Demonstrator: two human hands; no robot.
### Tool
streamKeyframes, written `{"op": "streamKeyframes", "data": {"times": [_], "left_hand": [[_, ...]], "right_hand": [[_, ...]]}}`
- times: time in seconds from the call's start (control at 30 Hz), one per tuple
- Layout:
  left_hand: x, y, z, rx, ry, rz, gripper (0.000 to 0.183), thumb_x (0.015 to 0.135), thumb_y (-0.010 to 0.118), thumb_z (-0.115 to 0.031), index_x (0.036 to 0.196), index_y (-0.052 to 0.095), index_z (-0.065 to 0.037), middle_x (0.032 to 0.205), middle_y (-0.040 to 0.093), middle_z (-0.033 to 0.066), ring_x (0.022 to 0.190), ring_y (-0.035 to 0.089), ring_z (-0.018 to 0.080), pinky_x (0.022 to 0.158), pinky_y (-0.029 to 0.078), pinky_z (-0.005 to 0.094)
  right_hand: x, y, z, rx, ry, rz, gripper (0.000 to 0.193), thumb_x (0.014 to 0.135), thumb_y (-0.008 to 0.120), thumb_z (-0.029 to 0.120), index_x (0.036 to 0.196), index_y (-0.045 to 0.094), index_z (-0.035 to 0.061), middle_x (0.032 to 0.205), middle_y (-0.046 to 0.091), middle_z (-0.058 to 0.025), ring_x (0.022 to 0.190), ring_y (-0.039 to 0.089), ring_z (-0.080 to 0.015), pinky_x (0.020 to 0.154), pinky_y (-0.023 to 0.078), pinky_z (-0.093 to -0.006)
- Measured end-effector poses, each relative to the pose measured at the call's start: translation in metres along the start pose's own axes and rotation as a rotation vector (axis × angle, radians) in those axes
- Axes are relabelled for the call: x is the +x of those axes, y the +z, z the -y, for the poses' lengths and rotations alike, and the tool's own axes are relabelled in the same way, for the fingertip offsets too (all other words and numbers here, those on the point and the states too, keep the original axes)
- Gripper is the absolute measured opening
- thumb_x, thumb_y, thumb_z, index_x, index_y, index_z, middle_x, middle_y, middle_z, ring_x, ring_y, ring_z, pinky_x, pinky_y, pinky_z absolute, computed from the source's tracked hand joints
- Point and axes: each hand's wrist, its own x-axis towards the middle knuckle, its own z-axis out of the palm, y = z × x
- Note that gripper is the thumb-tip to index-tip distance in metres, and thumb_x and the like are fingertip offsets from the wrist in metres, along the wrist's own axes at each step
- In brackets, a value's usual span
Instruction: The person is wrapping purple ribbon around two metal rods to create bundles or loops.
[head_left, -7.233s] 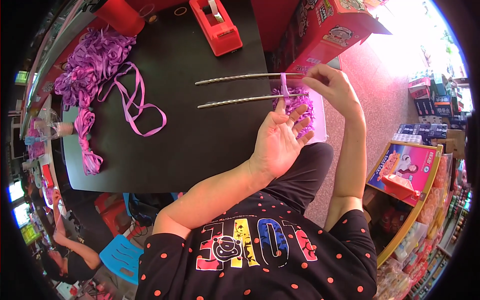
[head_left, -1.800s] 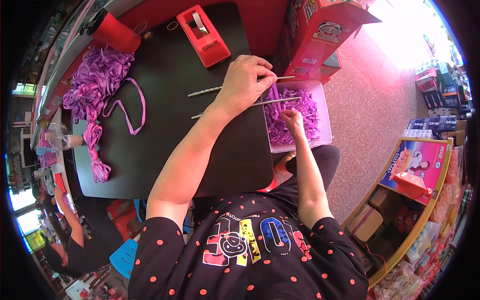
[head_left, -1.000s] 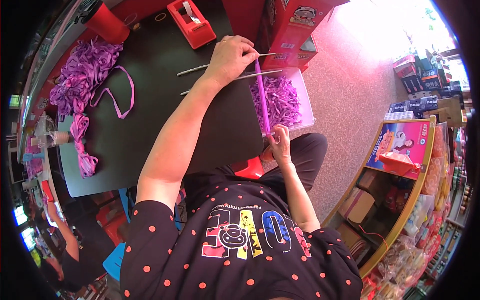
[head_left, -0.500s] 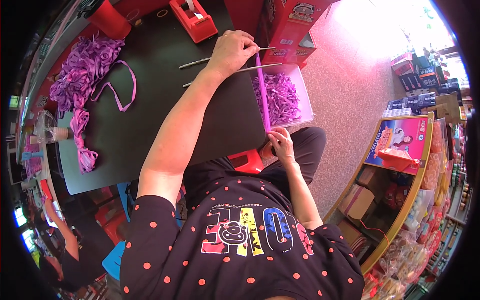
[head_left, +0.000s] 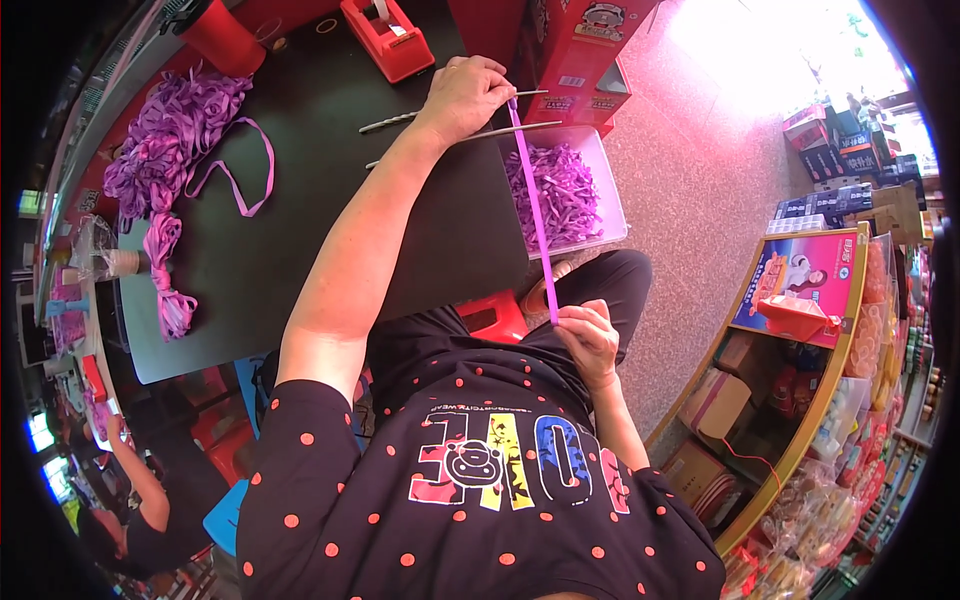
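Note:
A purple ribbon runs taut between my two hands, crossing over two thin metal rods that jut past the table's right edge. My left hand is pinched on the ribbon's upper end at the far rod. The near rod passes beneath the ribbon, partly behind my left forearm. Down by my right knee, my right hand grips the ribbon's lower end between thumb and fingers. Below the ribbon's upper half sits a pale pink bin with many short purple ribbon pieces inside.
A heap of purple ribbon lies on the dark table at left, one loop trailing. Beyond my left hand stands a red tape dispenser. Red cartons rise behind the bin. A display cabinet stands right. Another person's arm shows far left.
My right hand has moved down toward my body, and a longer stretch of ribbon now spans between my hands. My left hand has stayed near the far rod.

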Motion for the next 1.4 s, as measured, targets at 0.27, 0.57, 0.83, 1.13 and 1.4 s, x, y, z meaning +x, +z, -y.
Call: {"op": "streamKeyframes", "data": {"times": [0.27, 0.57, 0.83, 1.13, 1.4], "left_hand": [[-0.001, 0.000, -0.001, 0.003, 0.011, 0.014, 0.025, 0.087, 0.061, -0.027, 0.096, 0.072, -0.006, 0.118, 0.062, 0.0053, 0.114, 0.050, 0.0255, 0.097, 0.040, 0.0359], [0.001, 0.003, 0.005, 0.027, 0.022, -0.012, 0.024, 0.086, 0.061, -0.025, 0.094, 0.072, -0.006, 0.116, 0.062, 0.0055, 0.113, 0.050, 0.0260, 0.096, 0.041, 0.0363], [0.002, 0.008, 0.007, 0.018, 0.061, -0.084, 0.020, 0.082, 0.062, -0.024, 0.086, 0.073, -0.008, 0.109, 0.065, 0.0061, 0.105, 0.055, 0.0278, 0.091, 0.044, 0.0380], [-0.002, 0.003, 0.005, -0.050, 0.119, -0.076, 0.016, 0.075, 0.062, -0.016, 0.082, 0.070, -0.003, 0.109, 0.064, 0.0087, 0.104, 0.055, 0.0289, 0.090, 0.043, 0.0380], [-0.012, 0.002, -0.005, -0.069, 0.077, -0.167, 0.020, 0.066, 0.060, -0.005, 0.083, 0.070, -0.001, 0.110, 0.061, 0.0092, 0.110, 0.051, 0.0283, 0.093, 0.041, 0.0381]], "right_hand": [[-0.014, 0.005, 0.010, 0.093, 0.278, -0.068, 0.024, 0.069, 0.074, -0.002, 0.092, 0.068, 0.0033, 0.086, 0.068, -0.0065, 0.075, 0.058, -0.0205, 0.071, 0.045, -0.0305], [0.034, -0.038, 0.070, 0.170, -0.046, -0.079, 0.023, 0.068, 0.070, -0.009, 0.087, 0.067, 0.0035, 0.079, 0.067, -0.0088, 0.069, 0.054, -0.0217, 0.066, 0.043, -0.0319], [0.187, -0.072, 0.095, 0.765, -0.318, 0.028, 0.042, 0.094, 0.045, 0.025, 0.126, 0.047, -0.0009, 0.102, 0.057, -0.0171, 0.092, 0.053, -0.0281, 0.102, 0.031, -0.0473], [0.415, -0.005, 0.026, 1.251, 0.216, 0.271, 0.045, 0.096, 0.042, 0.047, 0.125, 0.049, 0.0121, 0.108, 0.064, -0.0182, 0.071, 0.056, -0.0135, 0.063, 0.045, -0.0224], [0.434, 0.064, -0.072, 1.048, 0.453, 0.297, 0.055, 0.098, 0.033, 0.047, 0.133, 0.041, 0.0057, 0.118, 0.060, -0.0188, 0.076, 0.047, -0.0128, 0.066, 0.039, -0.0227]]}}
